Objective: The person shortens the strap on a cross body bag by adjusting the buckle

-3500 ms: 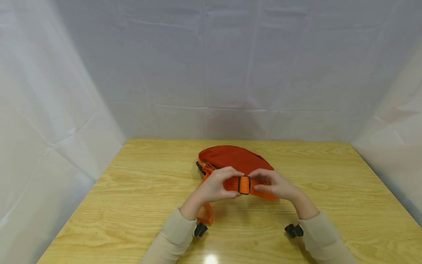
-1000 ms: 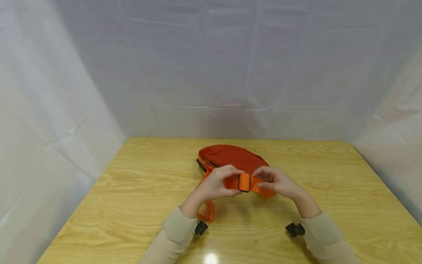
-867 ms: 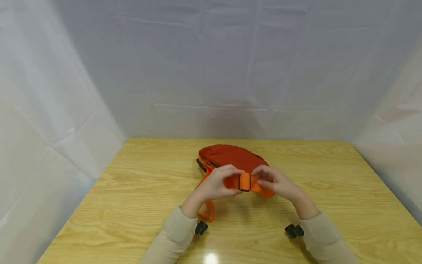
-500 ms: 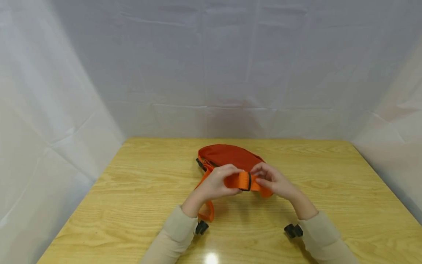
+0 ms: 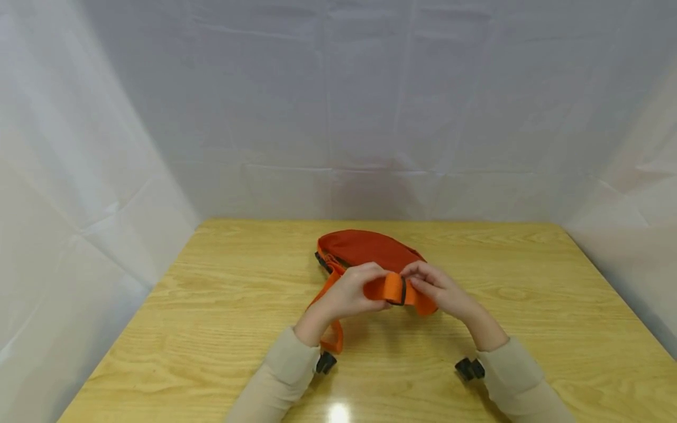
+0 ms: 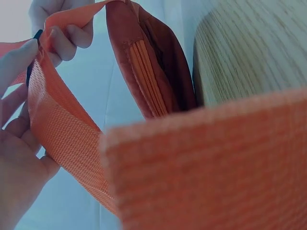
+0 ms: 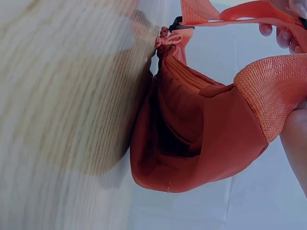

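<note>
A red-orange waist bag [image 5: 370,247] sits on the table, its orange strap [image 5: 392,286] raised in front of it. My left hand [image 5: 351,292] pinches the strap between thumb and fingers, left of a black slider buckle [image 5: 404,291]. On the buckle's other side my right hand [image 5: 441,292] grips the strap with thumb and bent fingers. Between the left fingers and the buckle the strap bulges in a loop, also clear in the left wrist view as orange webbing [image 6: 72,143]. The right wrist view shows the bag's body [image 7: 230,139] with a dark gap in its front.
The wooden table [image 5: 222,317] extends around the bag, with white sheeting [image 5: 328,106] behind and at both sides. A strap end [image 5: 333,341] hangs below my left wrist. Small black devices [image 5: 326,362] stick out by the sleeves. A black buckle [image 7: 180,24] sits at the bag's end.
The slider buckle has turned, and its black bar has shifted right from my left fingertips. The strap loop beside it bulges more. My right fingers slid right along the strap, then back toward the buckle.
</note>
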A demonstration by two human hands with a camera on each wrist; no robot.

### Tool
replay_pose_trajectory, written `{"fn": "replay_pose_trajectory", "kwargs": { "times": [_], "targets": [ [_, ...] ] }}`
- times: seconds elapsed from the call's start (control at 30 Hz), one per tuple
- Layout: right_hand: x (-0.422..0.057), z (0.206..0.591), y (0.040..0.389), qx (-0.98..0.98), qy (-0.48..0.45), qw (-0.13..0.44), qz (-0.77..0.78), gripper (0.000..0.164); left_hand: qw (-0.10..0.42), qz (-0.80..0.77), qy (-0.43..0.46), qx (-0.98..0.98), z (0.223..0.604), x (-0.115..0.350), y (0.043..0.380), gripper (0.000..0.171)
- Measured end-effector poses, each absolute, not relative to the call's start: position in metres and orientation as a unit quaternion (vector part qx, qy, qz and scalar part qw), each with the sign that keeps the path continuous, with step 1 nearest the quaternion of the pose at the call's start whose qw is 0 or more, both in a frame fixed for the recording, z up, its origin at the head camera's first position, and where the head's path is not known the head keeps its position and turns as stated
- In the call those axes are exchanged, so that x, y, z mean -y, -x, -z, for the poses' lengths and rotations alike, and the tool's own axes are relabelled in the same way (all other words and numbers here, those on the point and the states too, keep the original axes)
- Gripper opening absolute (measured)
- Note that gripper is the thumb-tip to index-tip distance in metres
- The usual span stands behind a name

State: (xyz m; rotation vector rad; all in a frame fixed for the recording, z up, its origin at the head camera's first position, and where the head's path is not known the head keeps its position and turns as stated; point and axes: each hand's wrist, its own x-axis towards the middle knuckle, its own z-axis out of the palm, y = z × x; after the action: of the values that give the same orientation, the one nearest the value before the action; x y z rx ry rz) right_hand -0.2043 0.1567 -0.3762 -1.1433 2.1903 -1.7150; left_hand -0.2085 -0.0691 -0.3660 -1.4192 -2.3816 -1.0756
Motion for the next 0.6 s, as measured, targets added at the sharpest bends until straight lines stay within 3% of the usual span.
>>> {"fn": "replay_pose_trajectory", "kwargs": {
  "times": [0.23,0.37,0.6],
  "targets": [
    [-0.1549,0.3778,0.2008,-0.719,0.366,0.087,0.584,0.035,0.101,0.353,0.471,0.802,0.3670,0.0685,0.2090,0.035],
    [-0.1525,0.3800,0.1995,-0.741,0.383,0.047,0.550,0.049,0.105,0.352,0.470,0.803,0.3675,0.0692,0.2093,0.034],
    [-0.1474,0.3804,0.1968,-0.800,0.370,-0.038,0.471,0.051,0.097,0.367,0.475,0.794,0.3690,0.0707,0.2107,0.037]
  ]
}}
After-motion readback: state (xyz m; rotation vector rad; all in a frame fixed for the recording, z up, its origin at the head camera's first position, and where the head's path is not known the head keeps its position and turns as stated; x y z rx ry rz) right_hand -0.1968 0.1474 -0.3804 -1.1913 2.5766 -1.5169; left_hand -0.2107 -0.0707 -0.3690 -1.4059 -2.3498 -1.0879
